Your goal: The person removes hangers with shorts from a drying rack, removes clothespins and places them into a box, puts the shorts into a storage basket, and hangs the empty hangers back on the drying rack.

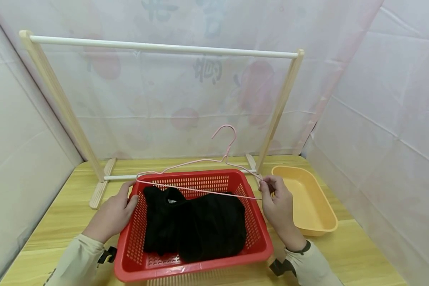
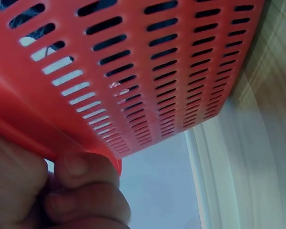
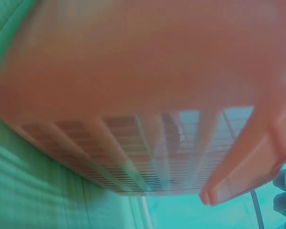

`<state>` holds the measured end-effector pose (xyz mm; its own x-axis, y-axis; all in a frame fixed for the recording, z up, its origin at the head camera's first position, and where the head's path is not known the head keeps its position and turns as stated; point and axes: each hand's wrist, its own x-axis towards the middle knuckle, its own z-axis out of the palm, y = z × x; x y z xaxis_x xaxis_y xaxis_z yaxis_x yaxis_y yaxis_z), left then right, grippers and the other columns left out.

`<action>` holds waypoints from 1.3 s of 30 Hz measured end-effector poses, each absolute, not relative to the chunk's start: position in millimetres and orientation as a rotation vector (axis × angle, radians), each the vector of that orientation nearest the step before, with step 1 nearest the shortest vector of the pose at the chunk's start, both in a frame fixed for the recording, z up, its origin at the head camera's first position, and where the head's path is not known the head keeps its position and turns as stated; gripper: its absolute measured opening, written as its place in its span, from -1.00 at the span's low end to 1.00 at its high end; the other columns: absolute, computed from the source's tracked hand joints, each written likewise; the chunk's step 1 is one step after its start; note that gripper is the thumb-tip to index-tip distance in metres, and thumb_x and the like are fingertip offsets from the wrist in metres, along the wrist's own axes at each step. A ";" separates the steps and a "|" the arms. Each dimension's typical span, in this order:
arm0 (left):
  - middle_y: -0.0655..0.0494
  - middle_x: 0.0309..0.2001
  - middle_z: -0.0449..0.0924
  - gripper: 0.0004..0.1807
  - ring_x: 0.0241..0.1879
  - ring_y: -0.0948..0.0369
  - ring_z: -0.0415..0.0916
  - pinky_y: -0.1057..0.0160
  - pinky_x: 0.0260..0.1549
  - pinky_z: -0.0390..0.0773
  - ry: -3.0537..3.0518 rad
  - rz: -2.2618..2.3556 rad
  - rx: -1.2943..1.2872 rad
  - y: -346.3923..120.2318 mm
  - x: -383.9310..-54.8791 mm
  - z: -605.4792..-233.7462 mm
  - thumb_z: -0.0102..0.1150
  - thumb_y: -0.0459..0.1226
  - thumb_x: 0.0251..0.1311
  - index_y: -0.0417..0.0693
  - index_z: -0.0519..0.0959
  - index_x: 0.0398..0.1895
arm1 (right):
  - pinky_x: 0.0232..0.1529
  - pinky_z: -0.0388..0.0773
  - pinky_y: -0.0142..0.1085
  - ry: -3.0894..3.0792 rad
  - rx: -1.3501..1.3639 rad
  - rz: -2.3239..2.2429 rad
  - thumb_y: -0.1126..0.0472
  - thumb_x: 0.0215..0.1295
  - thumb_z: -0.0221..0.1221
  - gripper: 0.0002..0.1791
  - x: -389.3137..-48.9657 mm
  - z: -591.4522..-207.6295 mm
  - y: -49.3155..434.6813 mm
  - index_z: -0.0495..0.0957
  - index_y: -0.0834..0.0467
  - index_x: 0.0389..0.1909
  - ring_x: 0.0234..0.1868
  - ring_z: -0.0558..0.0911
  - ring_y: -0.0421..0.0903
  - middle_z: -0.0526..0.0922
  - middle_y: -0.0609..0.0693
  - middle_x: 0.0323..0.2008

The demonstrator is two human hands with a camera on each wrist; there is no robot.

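A pink wire clothes hanger (image 1: 200, 191) stretches over the red basket (image 1: 193, 267), its hook up and leaning right. My right hand (image 1: 277, 202) pinches its right end between thumb and fingers. At the other end my left hand (image 1: 112, 212) has its index fingertip right at the hanger's corner and its thumb by the basket's left rim. The left wrist view shows the curled left fingers (image 2: 88, 200) beside the rim. Inside the basket lies a folded black garment (image 1: 207, 226) with a small white label. Only a bit of the right fingers (image 3: 281, 202) shows in the right wrist view.
Behind the basket stands a wooden rack with a white top bar (image 1: 164, 47) and a lower bar close to the table. To the right sits a yellow tray (image 1: 329, 210) on the wood-grain table (image 1: 53, 222). Pale cloth walls (image 1: 382, 119) enclose the table.
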<state>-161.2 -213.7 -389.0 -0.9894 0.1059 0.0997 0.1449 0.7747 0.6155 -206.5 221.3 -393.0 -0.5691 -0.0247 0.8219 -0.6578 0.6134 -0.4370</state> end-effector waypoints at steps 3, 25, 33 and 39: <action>0.09 -0.52 0.51 -0.43 -0.60 0.26 0.49 0.17 -0.52 0.52 -2.891 -0.958 -0.219 -216.5 -163.7 -389.8 -0.15 -0.12 0.64 -0.22 0.14 0.55 | -0.43 0.39 -0.49 -2.015 0.541 0.962 0.52 0.34 0.25 -0.84 -206.7 -392.5 221.9 0.54 0.29 -0.14 -0.46 0.49 -0.22 0.65 -0.01 -0.41; 0.17 -0.48 0.59 -0.43 -0.59 0.21 0.48 0.18 -0.62 0.45 -2.907 -1.092 -0.248 -229.6 -167.6 -381.5 -0.05 -0.05 0.59 -0.07 0.26 0.52 | -0.41 0.38 -0.52 -2.003 0.531 0.929 0.52 0.32 0.26 -0.84 -208.4 -393.4 226.7 0.55 0.30 -0.15 -0.46 0.50 -0.21 0.65 -0.01 -0.41; 0.16 -0.50 0.52 -0.39 -0.62 0.22 0.39 0.23 -0.65 0.39 -2.944 -1.059 -0.273 -226.4 -164.8 -377.2 0.12 -0.14 0.48 -0.13 0.28 0.50 | -0.43 0.37 -0.52 -2.018 0.518 0.921 0.51 0.33 0.26 -0.83 -209.6 -394.9 227.6 0.53 0.30 -0.14 -0.47 0.49 -0.21 0.66 0.00 -0.42; 0.16 -0.50 0.51 -0.44 -0.62 0.22 0.40 0.23 -0.65 0.42 -2.926 -1.073 -0.283 -225.2 -166.5 -381.1 0.13 -0.19 0.47 -0.14 0.31 0.46 | -0.41 0.38 -0.54 -2.030 0.509 0.924 0.50 0.33 0.26 -0.84 -210.7 -397.7 228.4 0.53 0.30 -0.14 -0.46 0.51 -0.22 0.67 -0.01 -0.42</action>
<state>-166.5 -225.2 -381.1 -0.9836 0.1648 0.0731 0.1730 0.7487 0.6399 -210.7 228.4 -397.7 -0.5752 -0.0230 0.8177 -0.6317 0.6476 -0.4261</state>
